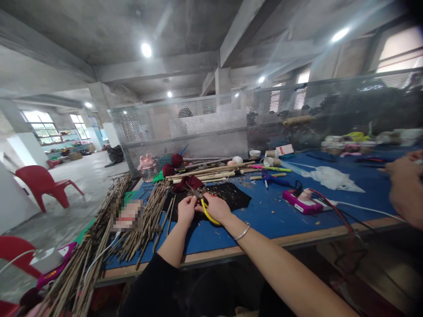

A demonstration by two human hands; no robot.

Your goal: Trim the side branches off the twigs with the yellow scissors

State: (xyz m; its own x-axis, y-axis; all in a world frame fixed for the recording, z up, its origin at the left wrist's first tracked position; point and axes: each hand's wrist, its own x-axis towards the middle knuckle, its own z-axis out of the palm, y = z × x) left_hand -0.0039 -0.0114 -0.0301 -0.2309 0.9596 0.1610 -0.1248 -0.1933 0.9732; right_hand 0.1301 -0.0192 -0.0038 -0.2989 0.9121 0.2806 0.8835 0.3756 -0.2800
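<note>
My right hand (216, 208) is closed round a pair of yellow-handled scissors (209, 215), with the dark blades pointing away to the upper left. Close beside it, my left hand (187, 208) is pinched near the blades. Whatever its fingertips hold is too small to make out. Both hands are over a black cloth (233, 196) strewn with small clippings. A dark red cloth (187, 183) lies just beyond the blades. Bundles of thin brown sticks (148, 215) lie to the left of my left hand.
Another person's hand (408, 185) is blurred at the right. On the blue table (261, 224) are a purple power strip (302, 203) with cords, a blue glue gun (272, 178), a white plastic bag (337, 178) and dark red balls (168, 170). Behind stands a perforated metal screen (211, 123).
</note>
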